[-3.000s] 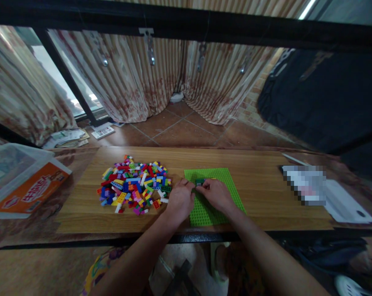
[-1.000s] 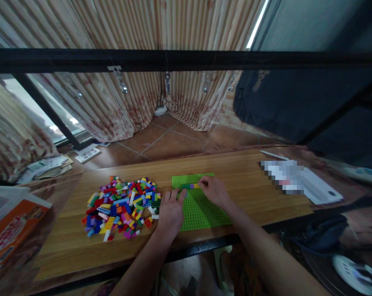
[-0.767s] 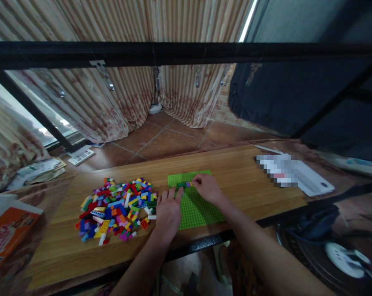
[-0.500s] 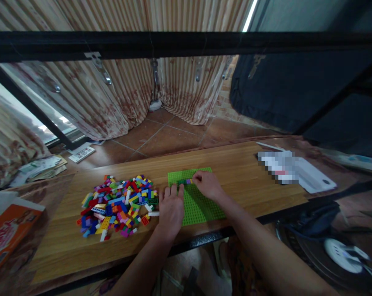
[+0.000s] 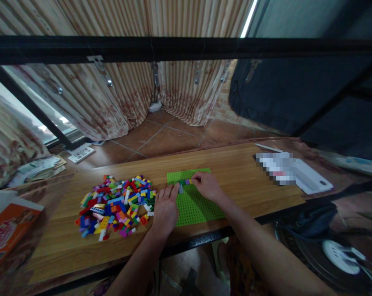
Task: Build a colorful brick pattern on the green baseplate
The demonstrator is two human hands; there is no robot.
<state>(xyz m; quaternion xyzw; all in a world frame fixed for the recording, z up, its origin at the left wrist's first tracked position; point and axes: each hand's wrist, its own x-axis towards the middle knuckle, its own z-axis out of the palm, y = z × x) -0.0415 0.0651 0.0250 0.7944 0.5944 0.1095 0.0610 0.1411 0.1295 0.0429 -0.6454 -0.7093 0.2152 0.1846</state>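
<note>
A bright green studded baseplate (image 5: 198,205) lies on the wooden table. Across its upper part runs a short row of small building bricks (image 5: 184,182), with green, purple and yellow showing. Just below the row's left end sits a grey-blue brick (image 5: 180,188). My right hand (image 5: 208,186) is closed in a pinch at the row's right end, on a small brick mostly covered by the fingertips. Over the baseplate's left edge lies my left hand (image 5: 166,207), fingers stretched out, its index fingertip beside the grey-blue brick.
Left of my left hand spreads a pile of loose multicoloured bricks (image 5: 115,205). A pixelated item and a white board (image 5: 315,176) rest at the table's right end. An orange box (image 5: 12,228) stands at far left. A black metal bar (image 5: 186,48) crosses beyond the table.
My left hand has shifted slightly left and lies flatter, uncovering the grey-blue brick below the row. My right hand stays pinched at the row's right end.
</note>
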